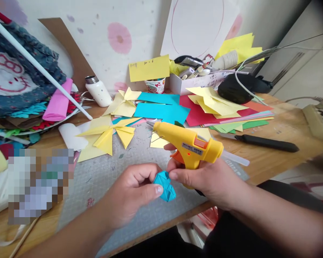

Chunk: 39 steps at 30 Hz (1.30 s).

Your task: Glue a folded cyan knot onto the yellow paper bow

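My left hand [131,191] pinches a small folded blue paper piece [164,184] just above the grey cutting mat [123,168]. My right hand [204,177] grips a yellow hot glue gun [190,143] by its handle, nozzle pointing left, a glue stick protruding at the back. The right thumb also touches the blue paper. Both hands meet near the table's front edge.
Yellow folded paper pinwheels [107,136] lie on the mat's far side. Blue [161,111], red and yellow paper sheets [215,102] spread behind. A black-handled knife [266,143] lies at right, a white bottle [98,91] and pink paper roll [57,102] at left.
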Tool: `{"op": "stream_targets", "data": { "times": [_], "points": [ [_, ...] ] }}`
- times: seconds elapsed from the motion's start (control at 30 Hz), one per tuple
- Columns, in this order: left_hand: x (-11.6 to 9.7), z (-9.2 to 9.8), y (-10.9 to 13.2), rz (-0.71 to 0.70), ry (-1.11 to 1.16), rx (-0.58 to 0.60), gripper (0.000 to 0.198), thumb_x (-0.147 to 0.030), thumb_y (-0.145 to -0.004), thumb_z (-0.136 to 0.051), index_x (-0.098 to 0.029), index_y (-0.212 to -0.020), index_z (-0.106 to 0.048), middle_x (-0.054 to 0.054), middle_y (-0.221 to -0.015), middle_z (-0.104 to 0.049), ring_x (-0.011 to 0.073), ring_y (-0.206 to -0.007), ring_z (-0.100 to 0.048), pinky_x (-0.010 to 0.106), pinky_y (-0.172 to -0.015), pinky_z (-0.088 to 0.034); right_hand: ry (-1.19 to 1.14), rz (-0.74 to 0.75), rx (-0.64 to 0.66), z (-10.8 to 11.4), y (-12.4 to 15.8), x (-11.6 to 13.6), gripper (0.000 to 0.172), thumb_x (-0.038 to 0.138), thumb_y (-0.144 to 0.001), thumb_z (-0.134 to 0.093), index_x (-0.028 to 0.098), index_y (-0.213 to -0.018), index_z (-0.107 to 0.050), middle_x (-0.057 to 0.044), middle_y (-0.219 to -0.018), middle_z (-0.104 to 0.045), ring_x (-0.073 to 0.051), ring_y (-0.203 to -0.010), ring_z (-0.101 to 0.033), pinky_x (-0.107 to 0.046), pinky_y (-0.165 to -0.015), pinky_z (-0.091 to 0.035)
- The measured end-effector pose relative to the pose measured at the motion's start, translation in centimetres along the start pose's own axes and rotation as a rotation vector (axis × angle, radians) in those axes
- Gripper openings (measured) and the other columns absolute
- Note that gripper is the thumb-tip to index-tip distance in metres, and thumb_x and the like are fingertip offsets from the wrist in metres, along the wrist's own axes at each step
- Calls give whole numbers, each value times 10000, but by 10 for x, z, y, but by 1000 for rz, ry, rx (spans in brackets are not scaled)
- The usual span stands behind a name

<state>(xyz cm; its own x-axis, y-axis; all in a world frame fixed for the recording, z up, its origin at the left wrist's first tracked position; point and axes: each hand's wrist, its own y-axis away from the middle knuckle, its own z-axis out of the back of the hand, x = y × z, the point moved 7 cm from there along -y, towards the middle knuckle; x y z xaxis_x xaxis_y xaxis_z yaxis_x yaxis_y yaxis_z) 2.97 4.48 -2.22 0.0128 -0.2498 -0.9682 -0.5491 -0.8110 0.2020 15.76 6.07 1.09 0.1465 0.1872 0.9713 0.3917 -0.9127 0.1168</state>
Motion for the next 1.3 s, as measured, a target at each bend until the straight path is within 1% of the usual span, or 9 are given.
{"op": "stream_targets", "data": {
  "times": [0.2, 0.37, 0.43, 0.63, 0.83, 0.93, 1.07, 1.2, 1.3],
  "points": [
    [-4, 0, -2, -15, -138, -21, 264, -310, -774, -588, -198, -613, -411, -38, -605, -382, 122, -601, -354, 271, -553, -270, 135, 15, -37, 1, -2, -2, 340, 159, -674, -645, 201, -998, -552, 53, -669, -554, -77, -581, -494, -212, -559, -435],
    [-14, 0, -3, -32, -309, -86, 248, -293, -758, -547, -202, -588, -391, -39, -600, -388, 113, -572, -333, 261, -527, -275, 243, 120, -103, -2, -7, -3, 95, 186, -690, -585, 190, -777, -546, 23, -690, -531, -105, -632, -500, -254, -584, -457],
    [-15, 1, -3, -37, -341, -109, 229, -295, -758, -535, -200, -594, -407, -38, -603, -398, 111, -565, -334, 258, -521, -278, 248, 150, -104, -2, -7, -3, 69, 191, -714, -574, 193, -772, -537, 20, -707, -531, -107, -651, -505, -259, -603, -462],
    [-11, 6, -4, -5, -267, -107, 206, -304, -773, -532, -194, -625, -441, -50, -592, -380, 105, -563, -309, 253, -518, -257, 31, 21, -31, 3, -7, -12, 270, 244, -762, -642, 205, -998, -517, 25, -776, -587, -96, -702, -566, -239, -652, -469],
    [-4, 8, -4, 58, -228, -92, 242, -310, -725, -576, -195, -603, -402, -35, -597, -432, 117, -598, -371, 261, -544, -269, 66, 24, -7, 2, -8, -12, 300, 193, -718, -675, 207, -978, -527, 51, -733, -567, -81, -655, -528, -229, -636, -444],
    [-6, 9, -5, 20, -159, -141, 234, -301, -744, -612, -185, -619, -452, -35, -600, -470, 109, -590, -396, 248, -550, -300, 70, 23, -32, 4, -8, -14, 290, 195, -714, -675, 209, -963, -528, 56, -722, -553, -82, -637, -508, -238, -628, -427],
    [-13, 14, -5, -64, -30, -236, 168, -317, -824, -619, -183, -733, -573, -27, -667, -567, 108, -643, -483, 234, -616, -382, 8, -7, -53, 8, -6, -18, 301, 202, -721, -686, 220, -975, -526, 51, -736, -544, -93, -678, -514, -248, -661, -432],
    [-13, 16, -5, -78, -23, -247, 201, -335, -845, -630, -181, -729, -576, -33, -656, -582, 93, -630, -503, 209, -606, -398, -52, -17, -50, 8, -6, -18, 347, 226, -699, -726, 218, -983, -528, 37, -775, -561, -104, -715, -531, -256, -686, -444],
    [-10, 15, -4, -53, -24, -235, 193, -342, -853, -632, -184, -753, -584, -28, -679, -618, 101, -654, -567, 208, -629, -435, -77, 16, -61, 8, -6, -17, 378, 232, -672, -758, 212, -966, -522, 48, -734, -556, -102, -692, -527, -247, -667, -434]
  ]
}}
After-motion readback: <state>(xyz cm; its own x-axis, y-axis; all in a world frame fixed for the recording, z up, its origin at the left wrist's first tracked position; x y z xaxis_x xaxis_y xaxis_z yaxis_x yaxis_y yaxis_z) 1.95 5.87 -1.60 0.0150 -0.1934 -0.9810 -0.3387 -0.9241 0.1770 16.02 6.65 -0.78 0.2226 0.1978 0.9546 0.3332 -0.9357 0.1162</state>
